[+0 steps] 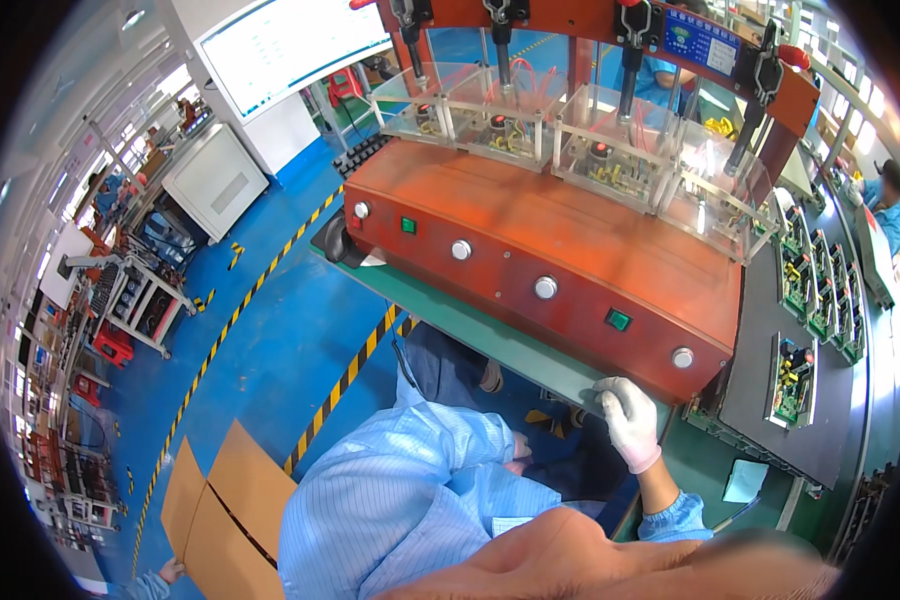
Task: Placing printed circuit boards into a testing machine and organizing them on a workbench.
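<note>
My right hand (632, 428), in a white glove with bare-looking fingertips, rests at the front edge of the green table (510, 342). Its fingers are loosely bent and apart, with no object visible in them. Just beyond it stands a long red-orange press machine (540, 235) with silver round buttons and green switches along its front. My left hand (519, 452) shows only in part, low by my lap beyond the light-blue striped sleeve; its fingers are mostly hidden. Clear plastic covers (610, 150) stand on top of the machine, under black toggle clamps (630, 70).
Green circuit boards (794, 385) lie on a dark conveyor (750, 400) at right. A light-blue card (746, 481) lies near my right forearm. At lower left, another person's hand (172, 571) touches an open cardboard box (235, 510). A black mouse (338, 241) sits by the machine's left end.
</note>
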Available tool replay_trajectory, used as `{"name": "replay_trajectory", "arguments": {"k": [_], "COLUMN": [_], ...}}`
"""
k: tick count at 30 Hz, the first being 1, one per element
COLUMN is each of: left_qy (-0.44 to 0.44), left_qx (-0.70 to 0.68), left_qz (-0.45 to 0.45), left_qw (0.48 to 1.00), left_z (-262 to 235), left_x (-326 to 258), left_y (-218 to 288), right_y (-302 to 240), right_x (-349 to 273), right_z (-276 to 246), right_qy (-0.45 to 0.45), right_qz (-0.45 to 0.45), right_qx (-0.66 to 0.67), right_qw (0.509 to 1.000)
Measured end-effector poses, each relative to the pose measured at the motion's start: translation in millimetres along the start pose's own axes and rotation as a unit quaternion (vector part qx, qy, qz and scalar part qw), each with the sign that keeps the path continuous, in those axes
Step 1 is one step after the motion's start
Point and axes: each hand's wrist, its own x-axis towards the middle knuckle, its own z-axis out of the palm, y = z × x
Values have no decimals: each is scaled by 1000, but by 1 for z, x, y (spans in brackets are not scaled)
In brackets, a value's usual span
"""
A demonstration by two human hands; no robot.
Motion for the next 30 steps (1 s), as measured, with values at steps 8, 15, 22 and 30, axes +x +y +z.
{"name": "replay_trajectory", "arguments": {"k": [8, 15, 22, 30], "left_qy": [26, 61, 86, 111], "left_qx": [2, 17, 39, 63], "left_qz": [-6, -17, -18, -21], "left_qw": [1000, 998, 995, 992], "left_z": [5, 13, 13, 20], "left_x": [-23, -18, -22, -25], "left_y": [-19, -13, -12, -5], "right_y": [-5, -6, -5, -4], "right_x": [0, 0, 1, 0], "right_z": [-2, -1, -1, -1], "right_qy": [-3, -3, 1, 0], "right_qz": [18, 21, 9, 10], "right_qx": [5, 8, 13, 14], "right_qw": [1000, 1000, 1000, 1000]}}
